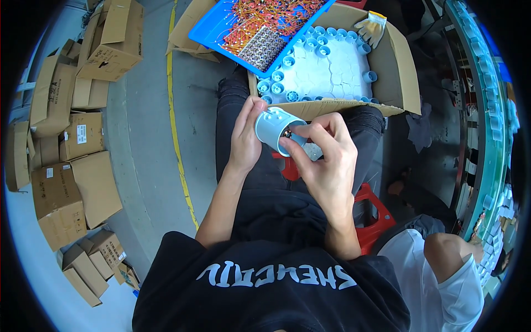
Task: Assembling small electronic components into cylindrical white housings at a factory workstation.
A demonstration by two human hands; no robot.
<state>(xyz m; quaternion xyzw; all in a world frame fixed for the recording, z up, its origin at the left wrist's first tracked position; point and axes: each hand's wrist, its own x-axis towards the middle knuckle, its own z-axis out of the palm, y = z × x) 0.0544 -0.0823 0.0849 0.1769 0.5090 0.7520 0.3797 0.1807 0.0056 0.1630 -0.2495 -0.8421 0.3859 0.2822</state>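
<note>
A light blue plastic cup lies tilted on its side in my left hand, whose fingers wrap round its closed end. Its open mouth faces my right hand. The thumb and forefinger of that hand reach into the mouth and pinch a small round part, dark with shiny metal, mostly hidden by the fingertips. Under the right fingers a clear, bumpy piece shows; I cannot tell whether it is held. Both hands are above my lap.
Ahead, an open cardboard box holds many similar cups and a glove. A blue tray of red wired parts and round metal pieces rests across its corner. Cartons line the left; a person in white sits at right.
</note>
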